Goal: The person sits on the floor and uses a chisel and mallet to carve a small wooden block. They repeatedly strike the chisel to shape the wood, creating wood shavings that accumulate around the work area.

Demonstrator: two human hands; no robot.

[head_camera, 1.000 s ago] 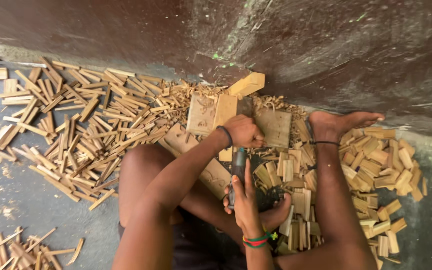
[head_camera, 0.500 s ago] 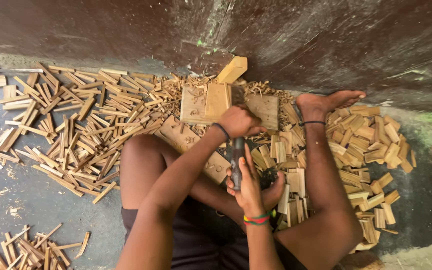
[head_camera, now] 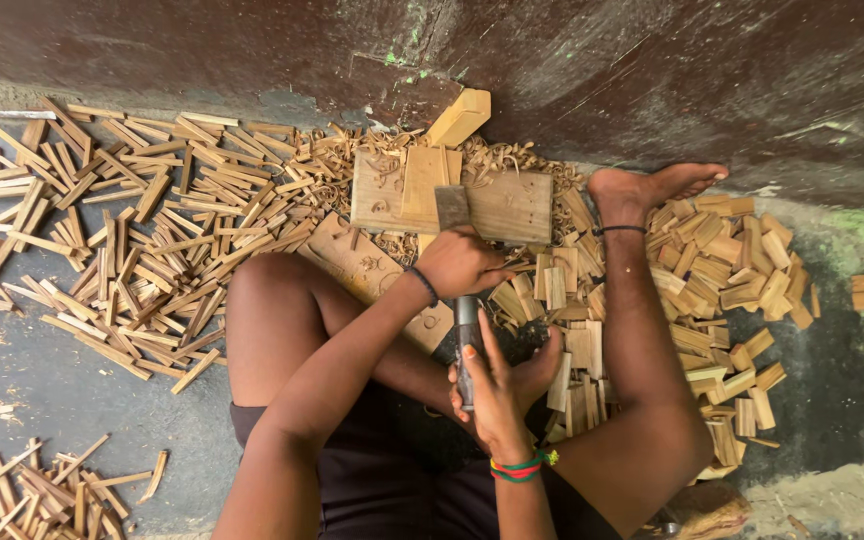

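Observation:
I sit on the floor with my legs folded around a flat wooden work block (head_camera: 512,205). A small light wood piece (head_camera: 422,182) lies on it. A long tool reaches from my lap onto the block, its flat metal blade (head_camera: 452,206) over the wood and its grey handle (head_camera: 467,335) lower down. My left hand (head_camera: 462,262), with a dark wristband, is closed around the tool just behind the blade. Wearing a red and green bracelet, my right hand (head_camera: 500,388) wraps the handle's lower end, fingers loosely curled.
A big spread of thin wood strips (head_camera: 142,240) covers the floor on the left, with a smaller heap (head_camera: 32,495) at the bottom left. Short wood blocks (head_camera: 732,290) are piled on the right beside my foot (head_camera: 652,188). Curly shavings (head_camera: 342,165) lie by a dark wall (head_camera: 652,70).
The tool's blade has slid forward onto the work block and now shows beyond my left hand. Both hands stay on the tool; the view has shifted slightly.

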